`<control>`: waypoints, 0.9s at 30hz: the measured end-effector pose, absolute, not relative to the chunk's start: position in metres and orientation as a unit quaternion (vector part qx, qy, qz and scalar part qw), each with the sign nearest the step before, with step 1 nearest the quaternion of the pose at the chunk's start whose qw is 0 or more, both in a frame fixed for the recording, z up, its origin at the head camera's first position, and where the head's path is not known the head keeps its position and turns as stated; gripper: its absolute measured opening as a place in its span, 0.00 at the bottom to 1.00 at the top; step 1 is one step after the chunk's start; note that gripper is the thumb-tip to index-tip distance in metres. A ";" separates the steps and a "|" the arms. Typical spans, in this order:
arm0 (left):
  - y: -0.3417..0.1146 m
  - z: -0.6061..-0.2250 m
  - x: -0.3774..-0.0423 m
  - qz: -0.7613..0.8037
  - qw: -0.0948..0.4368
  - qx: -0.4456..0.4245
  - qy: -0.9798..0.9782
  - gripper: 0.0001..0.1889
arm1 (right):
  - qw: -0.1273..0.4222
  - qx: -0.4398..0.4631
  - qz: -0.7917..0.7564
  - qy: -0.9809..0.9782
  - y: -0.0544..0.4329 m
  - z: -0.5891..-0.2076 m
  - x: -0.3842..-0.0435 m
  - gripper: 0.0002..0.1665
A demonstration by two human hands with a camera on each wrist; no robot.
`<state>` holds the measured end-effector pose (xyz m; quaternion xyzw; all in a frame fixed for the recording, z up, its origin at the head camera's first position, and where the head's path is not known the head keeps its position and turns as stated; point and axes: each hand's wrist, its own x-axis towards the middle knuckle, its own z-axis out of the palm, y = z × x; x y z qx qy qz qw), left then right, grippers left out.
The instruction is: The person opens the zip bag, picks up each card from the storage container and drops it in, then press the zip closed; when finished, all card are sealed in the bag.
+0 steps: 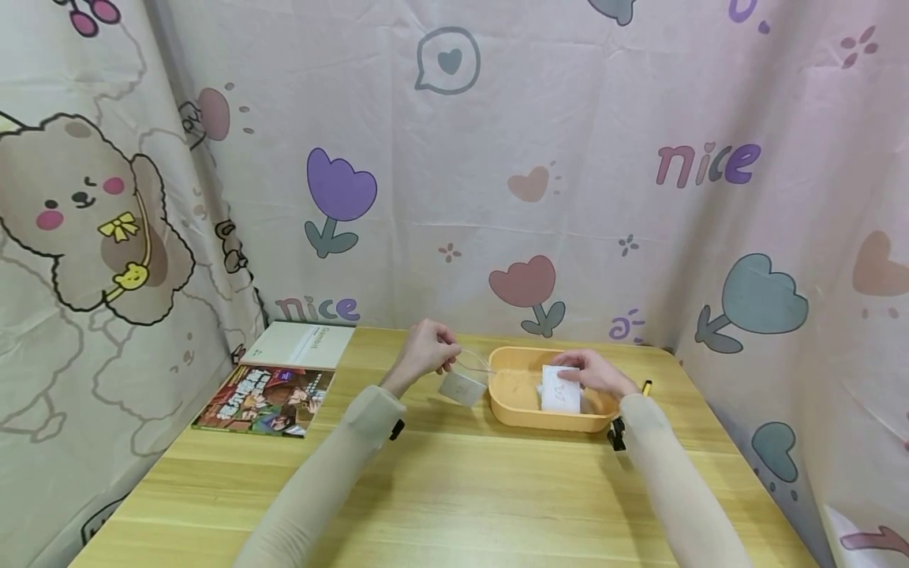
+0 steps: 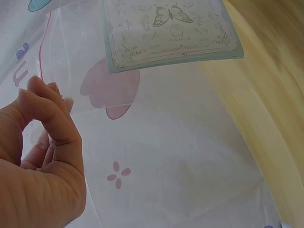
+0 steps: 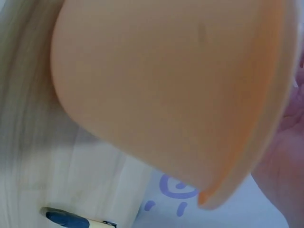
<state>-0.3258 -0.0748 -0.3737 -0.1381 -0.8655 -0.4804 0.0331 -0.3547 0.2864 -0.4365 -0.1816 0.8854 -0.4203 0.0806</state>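
Observation:
My left hand [image 1: 426,349] pinches the edge of a clear zip bag [image 2: 71,57] with a red seal line. Inside the bag lies a pale card-like piece [image 2: 173,35] with a butterfly print, hanging just left of a yellow-orange bin [image 1: 547,420]. Over the bin's right part, my right hand [image 1: 598,372] holds a white packet [image 1: 561,391] with faint reddish marks, upright between thumb and fingers. In the right wrist view the bin's wall [image 3: 156,85] hides most of that hand and the packet.
Two books lie at the table's back left: a colourful one [image 1: 266,401] in front and a pale one [image 1: 301,345] behind. A yellow and dark pen-like object [image 3: 71,218] lies right of the bin. Printed curtains [image 1: 454,197] hang along the wooden table's [image 1: 461,489] back and sides.

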 end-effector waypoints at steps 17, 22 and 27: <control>-0.080 -0.372 -0.330 -0.508 0.032 -0.139 -0.849 0.04 | -0.014 -0.188 -0.527 0.829 0.255 -0.425 -0.347 0.23; -0.082 -0.375 -0.332 -0.519 0.031 -0.139 -0.843 0.04 | -0.035 -0.187 -0.553 0.811 0.239 -0.419 -0.344 0.24; -0.084 -0.375 -0.330 -0.519 0.032 -0.137 -0.843 0.04 | -0.043 -0.186 -0.583 0.790 0.225 -0.411 -0.339 0.28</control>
